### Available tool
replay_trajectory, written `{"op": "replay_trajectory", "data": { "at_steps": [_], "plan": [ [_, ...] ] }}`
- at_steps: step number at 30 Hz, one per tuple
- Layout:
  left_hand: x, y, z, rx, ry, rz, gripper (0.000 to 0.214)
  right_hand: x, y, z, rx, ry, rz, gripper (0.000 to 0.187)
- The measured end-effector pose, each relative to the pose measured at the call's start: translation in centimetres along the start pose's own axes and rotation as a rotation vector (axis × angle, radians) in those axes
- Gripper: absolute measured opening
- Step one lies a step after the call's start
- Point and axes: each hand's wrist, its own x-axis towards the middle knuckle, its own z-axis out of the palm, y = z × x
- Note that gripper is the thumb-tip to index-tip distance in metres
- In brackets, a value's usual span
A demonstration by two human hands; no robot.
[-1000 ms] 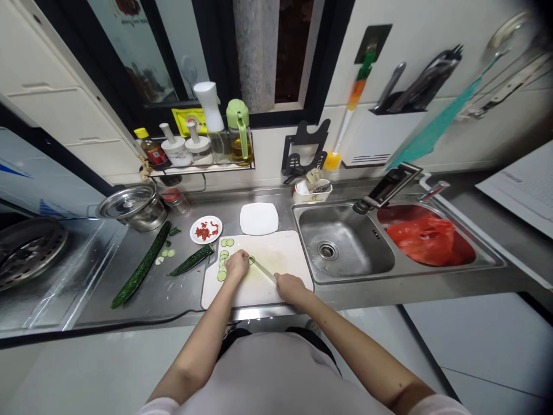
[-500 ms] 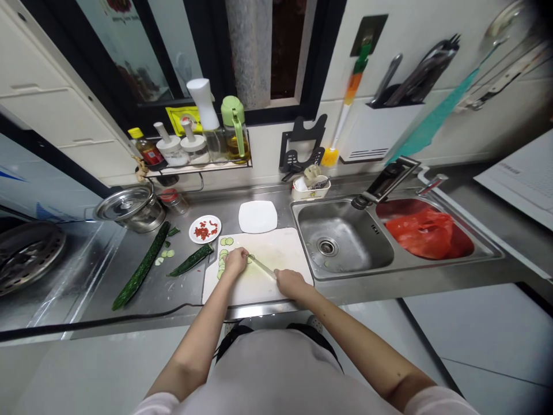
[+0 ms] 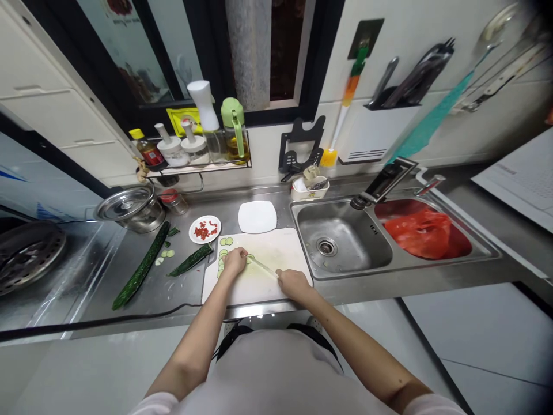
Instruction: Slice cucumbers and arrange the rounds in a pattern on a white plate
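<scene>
Over a white cutting board (image 3: pixel 280 248), my right hand (image 3: pixel 295 284) is closed around the handle of a kitchen knife (image 3: pixel 264 267). Its blade points left toward my left hand (image 3: pixel 235 262), whose fingertips pinch a small cucumber slice (image 3: pixel 250 258) by the knife's tip. My left fingers partly hide how the slice is held. Several pale green cucumber slices (image 3: pixel 226 241) lie in rows along the board's left side. A cut piece of cucumber (image 3: pixel 190 260) rests on the counter left of the board, and a long dark green cucumber (image 3: pixel 141 270) lies farther left.
Behind the board stand a small plate of chopped red pieces (image 3: pixel 194 233) and a white square plate (image 3: pixel 258 217). A steel sink (image 3: pixel 345 230) adjoins on the right, with a red plastic bag (image 3: pixel 417 233) in its second basin. A lidded pot (image 3: pixel 129 210) stands at back left.
The knife blade has tilted slightly and its handle end has shifted a little right with my right hand. My left hand stays almost in place.
</scene>
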Motion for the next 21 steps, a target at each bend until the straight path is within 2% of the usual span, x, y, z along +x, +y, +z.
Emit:
{"op": "replay_trajectory", "data": {
  "at_steps": [7, 14, 18, 21],
  "plan": [
    [-0.5, 0.7, -0.2, -0.046, 0.016, -0.101, 0.013, -1.7, 2.9, 1.3, 0.148, 0.035, 0.164, 0.029],
    [-1.4, 1.1, -0.2, -0.129, 0.081, -0.124, 0.010, -1.5, 3.2, 1.3, 0.160, 0.026, 0.150, 0.030],
    [-2.5, 0.1, 0.2, -0.258, 0.099, -0.143, 0.013, -1.2, 2.7, 0.9, 0.129, 0.008, 0.106, 0.028],
    [-3.5, -1.7, 0.5, -0.350, 0.111, -0.151, 0.015, -1.0, 2.3, 0.7, 0.124, 0.001, 0.080, 0.028]
  ]
}}
